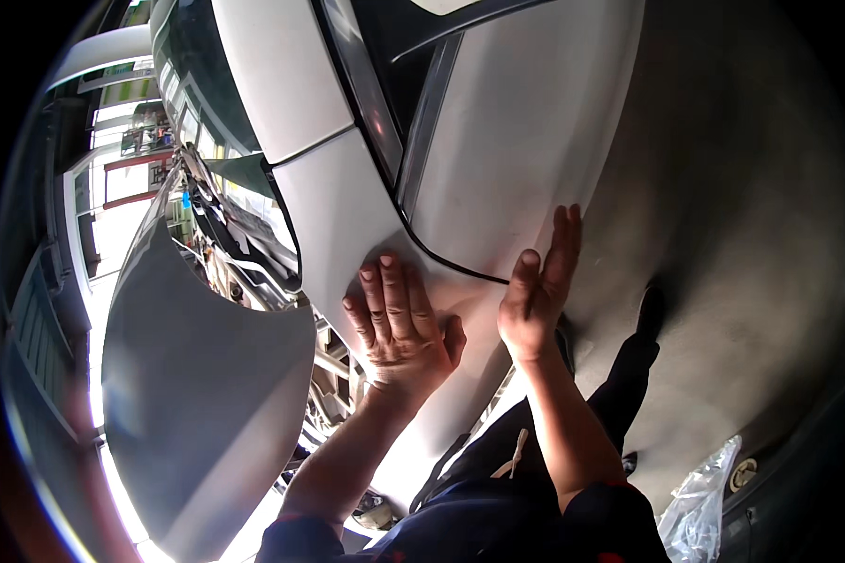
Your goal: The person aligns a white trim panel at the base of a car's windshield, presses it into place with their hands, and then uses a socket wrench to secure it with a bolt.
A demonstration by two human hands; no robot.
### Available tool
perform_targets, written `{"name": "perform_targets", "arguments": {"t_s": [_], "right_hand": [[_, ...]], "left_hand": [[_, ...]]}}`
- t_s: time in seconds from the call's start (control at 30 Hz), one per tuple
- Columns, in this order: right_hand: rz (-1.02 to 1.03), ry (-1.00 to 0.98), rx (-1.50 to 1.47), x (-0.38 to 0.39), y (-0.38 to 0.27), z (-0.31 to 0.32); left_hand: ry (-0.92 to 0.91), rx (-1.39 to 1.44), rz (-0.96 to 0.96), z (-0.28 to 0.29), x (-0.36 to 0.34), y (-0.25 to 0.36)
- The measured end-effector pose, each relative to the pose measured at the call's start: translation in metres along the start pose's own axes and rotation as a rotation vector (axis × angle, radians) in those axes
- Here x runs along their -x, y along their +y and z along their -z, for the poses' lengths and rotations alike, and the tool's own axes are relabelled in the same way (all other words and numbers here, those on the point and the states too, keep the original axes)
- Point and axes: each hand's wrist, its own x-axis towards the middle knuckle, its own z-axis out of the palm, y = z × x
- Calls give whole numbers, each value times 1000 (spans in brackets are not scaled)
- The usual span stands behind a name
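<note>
My left hand (396,324) lies open, palm down and fingers extended, on the pale silver car fender (319,216) just left of the curved door seam. My right hand (540,291) is open with fingers pointing up along the outer edge of the car door (507,131), near the lower end of that seam; whether all its fingers touch the metal I cannot tell. Neither hand holds anything. Above the seam, the door's dark window frame (427,113) runs upward.
A loose-looking grey curved panel (197,385) stands at left beside exposed car parts (239,253). The windscreen (197,66) is at upper left. My dark-clad legs (629,375) stand on the concrete floor (742,235). A crumpled plastic sheet (699,502) lies at lower right.
</note>
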Motion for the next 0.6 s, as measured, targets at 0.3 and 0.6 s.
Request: {"name": "perform_targets", "arguments": {"t_s": [0.3,0.6], "right_hand": [[247,-75,78,-13,-9,-30],[361,-8,12,-14,-11,-30]], "left_hand": [[51,16,-6,-3,-10,2],[104,-58,-9,1,-11,2]]}}
